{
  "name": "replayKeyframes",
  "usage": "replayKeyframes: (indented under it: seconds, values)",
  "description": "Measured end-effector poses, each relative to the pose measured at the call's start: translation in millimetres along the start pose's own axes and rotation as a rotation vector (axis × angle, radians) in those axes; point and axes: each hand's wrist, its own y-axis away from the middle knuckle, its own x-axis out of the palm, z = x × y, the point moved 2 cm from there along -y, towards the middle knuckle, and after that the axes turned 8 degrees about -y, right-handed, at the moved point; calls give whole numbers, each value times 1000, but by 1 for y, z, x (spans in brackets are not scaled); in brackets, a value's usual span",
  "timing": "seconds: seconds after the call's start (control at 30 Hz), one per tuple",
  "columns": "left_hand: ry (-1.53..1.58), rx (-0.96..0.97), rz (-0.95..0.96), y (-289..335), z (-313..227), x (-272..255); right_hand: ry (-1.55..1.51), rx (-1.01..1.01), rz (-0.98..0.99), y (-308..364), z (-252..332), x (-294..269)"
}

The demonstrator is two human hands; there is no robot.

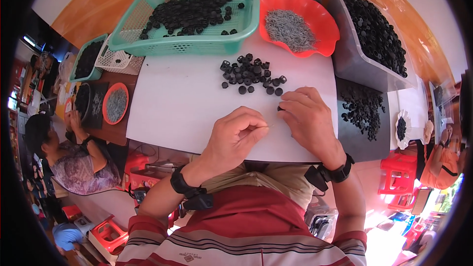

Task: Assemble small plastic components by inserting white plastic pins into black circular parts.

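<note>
Over the white work surface (167, 98), my left hand (234, 135) pinches a thin metal pin (271, 126) between thumb and forefinger, its tip pointing right. My right hand (313, 123) is closed on a small black plastic part (280, 109), mostly hidden by the fingers. The hands are apart but close together. Just beyond them lies a loose pile of black plastic parts (250, 73), some round-capped, some like open cages. Farther back, a wavy-rimmed red bowl (328, 24) holds a heap of grey metal pins (290, 29).
A green basket (187, 48) of black parts stands at the back left, a translucent bin (352, 61) of them at the back right. Small black pieces (364, 111) lie on a dark board. On the left sits another person (74, 162) beside an orange-rimmed bowl (116, 103).
</note>
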Motion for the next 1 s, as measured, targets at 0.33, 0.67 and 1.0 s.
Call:
replayKeyframes:
  seconds: [0.33,0.67,1.0]
  values:
    - [84,11,18,-1,-5,2,-525,176,7,15,34,-8]
    - [266,-52,80,-1,-7,8,-573,178,9,23,31,-13]
    - [54,1,38,2,-18,11,-528,155,17,28,31,-15]
